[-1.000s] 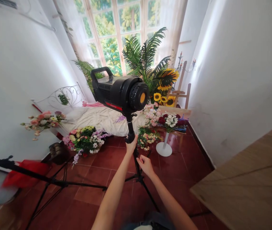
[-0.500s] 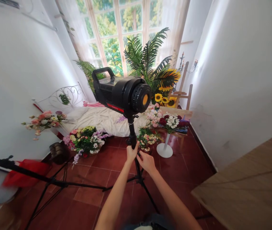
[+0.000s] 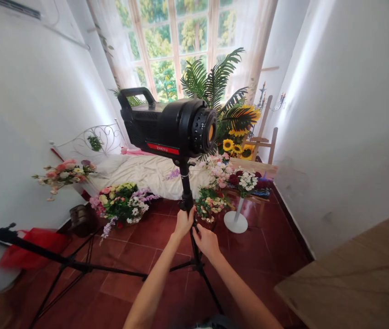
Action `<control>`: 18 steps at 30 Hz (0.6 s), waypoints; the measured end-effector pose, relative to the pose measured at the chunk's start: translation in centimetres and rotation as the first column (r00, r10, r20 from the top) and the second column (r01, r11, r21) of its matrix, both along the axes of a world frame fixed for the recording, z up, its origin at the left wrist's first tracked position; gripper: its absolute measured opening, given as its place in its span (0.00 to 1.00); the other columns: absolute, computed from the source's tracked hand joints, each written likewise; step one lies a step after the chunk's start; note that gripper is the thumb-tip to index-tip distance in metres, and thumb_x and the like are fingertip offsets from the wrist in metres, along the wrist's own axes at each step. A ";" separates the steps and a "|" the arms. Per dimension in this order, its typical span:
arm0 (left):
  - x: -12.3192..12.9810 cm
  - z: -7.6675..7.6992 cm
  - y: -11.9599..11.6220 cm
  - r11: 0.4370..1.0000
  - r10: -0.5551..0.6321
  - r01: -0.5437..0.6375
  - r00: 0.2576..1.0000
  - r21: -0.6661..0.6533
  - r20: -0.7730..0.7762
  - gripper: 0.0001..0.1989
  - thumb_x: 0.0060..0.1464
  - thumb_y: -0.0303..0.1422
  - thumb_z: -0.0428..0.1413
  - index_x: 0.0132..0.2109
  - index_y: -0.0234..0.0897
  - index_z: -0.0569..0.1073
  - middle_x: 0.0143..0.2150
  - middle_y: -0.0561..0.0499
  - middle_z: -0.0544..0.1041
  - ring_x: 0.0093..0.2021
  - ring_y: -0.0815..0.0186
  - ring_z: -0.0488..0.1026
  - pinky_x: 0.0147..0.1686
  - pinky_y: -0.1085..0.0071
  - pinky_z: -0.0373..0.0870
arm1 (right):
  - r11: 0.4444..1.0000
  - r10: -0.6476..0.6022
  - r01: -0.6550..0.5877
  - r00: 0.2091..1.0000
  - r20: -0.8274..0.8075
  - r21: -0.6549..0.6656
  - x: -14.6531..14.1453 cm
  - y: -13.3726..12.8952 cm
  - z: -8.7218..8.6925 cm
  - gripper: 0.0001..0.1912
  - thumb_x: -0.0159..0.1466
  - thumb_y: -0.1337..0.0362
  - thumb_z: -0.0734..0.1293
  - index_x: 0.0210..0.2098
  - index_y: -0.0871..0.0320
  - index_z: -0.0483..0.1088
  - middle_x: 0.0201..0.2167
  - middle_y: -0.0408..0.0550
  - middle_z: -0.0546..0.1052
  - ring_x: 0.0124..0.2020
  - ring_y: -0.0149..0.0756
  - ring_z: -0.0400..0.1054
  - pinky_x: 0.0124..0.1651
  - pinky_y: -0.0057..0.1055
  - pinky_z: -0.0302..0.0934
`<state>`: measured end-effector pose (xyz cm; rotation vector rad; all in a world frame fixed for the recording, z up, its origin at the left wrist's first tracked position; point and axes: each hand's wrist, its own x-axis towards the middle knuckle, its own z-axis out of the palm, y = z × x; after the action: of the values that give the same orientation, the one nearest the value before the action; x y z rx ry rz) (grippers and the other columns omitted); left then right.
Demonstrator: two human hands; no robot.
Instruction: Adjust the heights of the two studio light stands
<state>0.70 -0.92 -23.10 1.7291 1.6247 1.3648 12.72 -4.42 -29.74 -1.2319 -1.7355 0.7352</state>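
A black studio light (image 3: 167, 125) with a top handle and a red label sits on a black light stand (image 3: 186, 185). Its round front with a yellow centre faces right. My left hand (image 3: 183, 222) is wrapped round the stand's column, just below a collar. Lower and to the right, my right hand (image 3: 208, 241) has its thumb and fingers closed at the column. The small part between those fingertips is mostly hidden. Below my hands the tripod legs (image 3: 211, 290) spread on the floor.
Another black stand (image 3: 74, 264) reaches in from the left. Flower bunches (image 3: 121, 201) are before a bed (image 3: 146, 171). On the right are a white pedestal (image 3: 235, 222), a wooden easel (image 3: 273, 146) and a wooden board (image 3: 352, 269). Palm leaves (image 3: 215, 77) rise by the window.
The studio light has turned, its front now pointing further right and its labelled side showing more. Both hands stay on the stand, slightly further left in view.
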 end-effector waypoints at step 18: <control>0.1 6.2 2.8 0.991 0.022 -0.026 0.999 0.134 0.031 0.20 0.56 0.45 0.48 0.27 0.34 0.72 0.27 0.47 0.74 0.31 0.64 0.72 0.36 0.70 0.66 | 0.996 -0.087 0.079 0.943 0.322 0.036 -0.4 0.2 1.0 0.17 0.66 0.53 0.54 0.31 0.55 0.67 0.21 0.44 0.72 0.20 0.29 0.63 0.24 0.27 0.39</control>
<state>0.83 1.89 -16.85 1.7608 1.5745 1.5354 12.29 -4.24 -28.72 -1.4645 -1.9337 0.4808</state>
